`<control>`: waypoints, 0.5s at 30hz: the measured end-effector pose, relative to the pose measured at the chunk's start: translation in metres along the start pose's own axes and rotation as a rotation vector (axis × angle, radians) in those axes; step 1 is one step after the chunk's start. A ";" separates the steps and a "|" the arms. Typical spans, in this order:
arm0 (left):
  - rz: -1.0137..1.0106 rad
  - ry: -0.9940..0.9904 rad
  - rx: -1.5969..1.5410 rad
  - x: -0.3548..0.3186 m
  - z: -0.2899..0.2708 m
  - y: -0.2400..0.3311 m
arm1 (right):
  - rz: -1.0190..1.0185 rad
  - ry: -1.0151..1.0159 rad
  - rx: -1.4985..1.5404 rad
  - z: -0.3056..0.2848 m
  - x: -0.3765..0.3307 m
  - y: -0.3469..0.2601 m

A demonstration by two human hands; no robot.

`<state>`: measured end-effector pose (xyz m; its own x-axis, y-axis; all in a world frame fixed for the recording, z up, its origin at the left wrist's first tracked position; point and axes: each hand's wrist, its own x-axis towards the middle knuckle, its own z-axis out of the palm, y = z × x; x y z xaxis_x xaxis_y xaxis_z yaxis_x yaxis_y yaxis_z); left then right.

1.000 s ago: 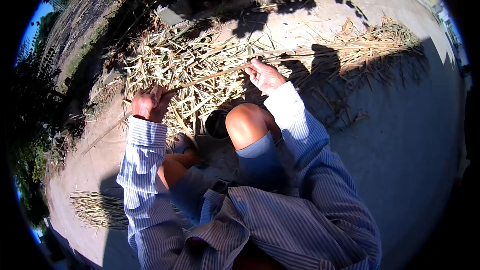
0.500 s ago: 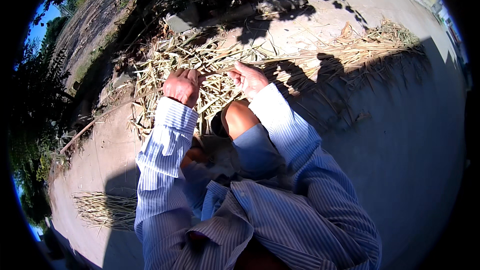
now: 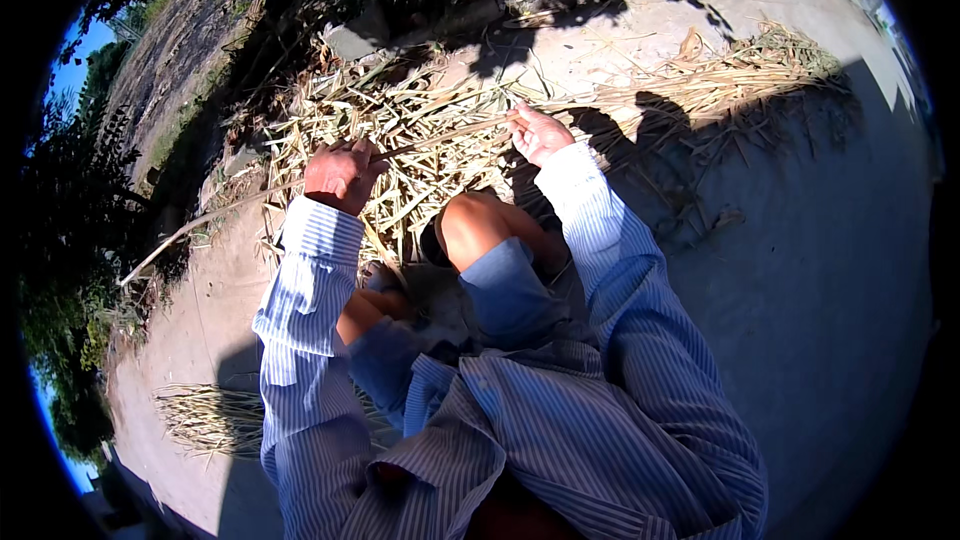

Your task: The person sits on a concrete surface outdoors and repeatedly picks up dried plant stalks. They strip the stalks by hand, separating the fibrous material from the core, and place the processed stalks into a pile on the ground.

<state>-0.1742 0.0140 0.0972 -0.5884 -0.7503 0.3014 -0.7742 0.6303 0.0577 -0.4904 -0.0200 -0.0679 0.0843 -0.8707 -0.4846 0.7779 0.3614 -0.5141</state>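
A long, thin dry stalk runs across in front of me, its free end reaching out low at the far left. My left hand is closed round it, palm down, knuckles up. Farther right, my right hand pinches the same stalk between thumb and fingers. Between the two hands the stalk looks stretched fairly straight. Beneath it lies a loose heap of pale dry leaf strips, spread over the ground in front of my bent knees.
To the right a long bundle of dry stalks lies partly in shadow. Another cut bundle rests on the concrete at lower left. A stone block and dark shrubs edge the ground at the far side and left.
My hands have moved apart: the left a little to the left, the right to the right and slightly farther away. More of the stalk shows between them.
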 end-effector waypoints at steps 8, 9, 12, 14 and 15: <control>-0.579 -0.166 -0.843 0.008 0.049 -0.015 | -0.062 -0.178 -0.036 0.013 0.009 0.025; -0.587 -0.147 -0.971 0.013 0.055 -0.015 | -0.111 -0.178 -0.039 0.011 0.006 0.020; -0.853 0.044 -1.135 0.019 0.049 -0.038 | -0.089 -0.179 -0.047 0.020 -0.001 0.029; -0.749 0.080 -0.766 0.023 0.053 -0.052 | -0.082 -0.186 -0.021 0.012 0.003 0.038; -0.668 0.140 -0.497 0.017 0.047 -0.063 | -0.064 -0.179 -0.030 0.019 0.004 0.045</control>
<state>-0.1463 -0.0477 0.0536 0.0162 -0.9855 0.1688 -0.7371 0.1023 0.6680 -0.4432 -0.0133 -0.0801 0.1464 -0.9367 -0.3179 0.7668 0.3105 -0.5618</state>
